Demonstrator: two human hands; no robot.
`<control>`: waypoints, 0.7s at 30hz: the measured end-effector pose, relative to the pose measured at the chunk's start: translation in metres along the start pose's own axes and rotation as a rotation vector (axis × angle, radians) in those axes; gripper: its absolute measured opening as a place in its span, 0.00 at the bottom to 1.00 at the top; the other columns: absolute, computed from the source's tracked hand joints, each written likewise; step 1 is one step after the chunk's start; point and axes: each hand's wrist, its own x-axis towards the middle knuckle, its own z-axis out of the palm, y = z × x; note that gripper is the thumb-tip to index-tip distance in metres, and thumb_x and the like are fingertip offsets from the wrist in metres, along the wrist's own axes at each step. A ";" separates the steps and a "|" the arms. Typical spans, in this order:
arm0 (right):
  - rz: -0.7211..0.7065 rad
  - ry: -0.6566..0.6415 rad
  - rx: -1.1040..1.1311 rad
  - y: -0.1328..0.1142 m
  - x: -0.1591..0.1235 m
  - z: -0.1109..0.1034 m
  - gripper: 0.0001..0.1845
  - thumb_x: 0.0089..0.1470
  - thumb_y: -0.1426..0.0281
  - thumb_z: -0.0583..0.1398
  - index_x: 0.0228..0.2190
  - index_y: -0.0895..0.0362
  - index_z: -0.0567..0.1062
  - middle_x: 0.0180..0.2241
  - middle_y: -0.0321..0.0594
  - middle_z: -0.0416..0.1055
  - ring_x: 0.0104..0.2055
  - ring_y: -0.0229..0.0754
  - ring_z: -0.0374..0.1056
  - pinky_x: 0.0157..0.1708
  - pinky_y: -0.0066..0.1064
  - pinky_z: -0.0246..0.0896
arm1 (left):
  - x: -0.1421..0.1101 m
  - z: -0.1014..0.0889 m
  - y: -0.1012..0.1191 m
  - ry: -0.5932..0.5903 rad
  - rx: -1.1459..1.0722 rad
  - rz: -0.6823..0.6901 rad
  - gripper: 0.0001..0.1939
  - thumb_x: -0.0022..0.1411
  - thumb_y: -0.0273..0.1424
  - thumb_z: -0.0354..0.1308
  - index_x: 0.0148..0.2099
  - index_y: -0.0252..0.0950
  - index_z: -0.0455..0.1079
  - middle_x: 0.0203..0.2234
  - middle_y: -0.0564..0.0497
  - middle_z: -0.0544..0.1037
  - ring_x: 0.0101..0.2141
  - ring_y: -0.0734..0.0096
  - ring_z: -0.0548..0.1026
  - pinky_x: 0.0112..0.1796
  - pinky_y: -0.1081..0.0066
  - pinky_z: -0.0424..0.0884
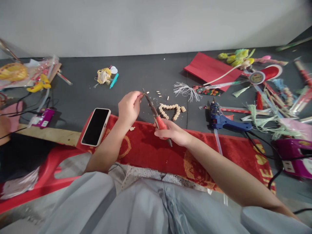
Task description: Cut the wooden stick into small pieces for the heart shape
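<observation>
My right hand (173, 132) is closed around red-handled shears (159, 123), whose long dark blades point up and left. At the blade tips, my left hand (129, 106) is closed in a pinch on a thin pale stick (144, 93); most of it is hidden by the fingers. Beyond the shears lie several short cut pieces (159, 96) of similar pale material. To the right of the blades sits an open, heart-like outline (167, 106) built from short pale pieces, with a small bundle (183, 109) touching or close to its right side.
A phone (96, 126) lies on the red towel (151, 148) at left. At right are a blue glue gun (223, 122) with a cord, red paper (209, 70), a red ribbon spool (268, 73) and tassels. Another person's arm (4, 125) shows at the far left near a yellow glue gun (40, 84).
</observation>
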 end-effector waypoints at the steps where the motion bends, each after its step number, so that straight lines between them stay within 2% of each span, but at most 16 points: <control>1: 0.021 0.016 -0.053 -0.001 -0.001 0.001 0.21 0.41 0.58 0.65 0.32 0.55 0.62 0.22 0.27 0.60 0.24 0.34 0.56 0.26 0.30 0.49 | 0.000 0.000 0.000 0.006 0.014 0.010 0.10 0.67 0.31 0.51 0.35 0.38 0.72 0.26 0.52 0.77 0.30 0.71 0.74 0.34 0.71 0.67; 4: 0.069 0.083 -0.225 -0.004 -0.003 0.004 0.24 0.39 0.54 0.65 0.31 0.54 0.60 0.24 0.28 0.58 0.26 0.35 0.55 0.28 0.31 0.50 | -0.002 -0.003 0.000 0.009 0.012 0.024 0.11 0.68 0.32 0.50 0.36 0.38 0.72 0.27 0.52 0.78 0.31 0.71 0.75 0.35 0.71 0.68; 7: 0.066 0.184 -0.417 -0.008 -0.005 0.008 0.25 0.38 0.53 0.65 0.28 0.52 0.58 0.24 0.28 0.55 0.26 0.35 0.52 0.28 0.31 0.48 | -0.002 -0.009 0.003 -0.015 -0.026 0.007 0.12 0.69 0.33 0.49 0.37 0.38 0.72 0.27 0.52 0.77 0.31 0.72 0.76 0.36 0.71 0.69; 10: 0.047 0.235 -0.553 -0.014 -0.009 0.010 0.24 0.40 0.54 0.64 0.27 0.51 0.55 0.24 0.29 0.56 0.26 0.36 0.53 0.28 0.31 0.48 | -0.001 -0.016 0.010 -0.052 -0.092 -0.038 0.14 0.70 0.35 0.48 0.36 0.39 0.72 0.25 0.53 0.76 0.29 0.73 0.74 0.34 0.71 0.68; 15: 0.033 0.261 -0.667 -0.020 -0.014 0.010 0.24 0.41 0.56 0.63 0.29 0.51 0.54 0.27 0.33 0.62 0.28 0.40 0.59 0.29 0.32 0.49 | 0.003 -0.023 0.015 -0.093 -0.206 -0.117 0.18 0.70 0.38 0.49 0.30 0.38 0.71 0.22 0.54 0.74 0.23 0.76 0.70 0.29 0.71 0.66; 21: 0.047 0.298 -0.747 -0.023 -0.015 0.010 0.26 0.38 0.56 0.64 0.30 0.51 0.53 0.30 0.37 0.64 0.31 0.44 0.63 0.32 0.34 0.52 | 0.004 -0.022 0.009 -0.169 -0.335 -0.175 0.19 0.69 0.41 0.50 0.28 0.39 0.70 0.19 0.54 0.73 0.20 0.77 0.66 0.23 0.72 0.63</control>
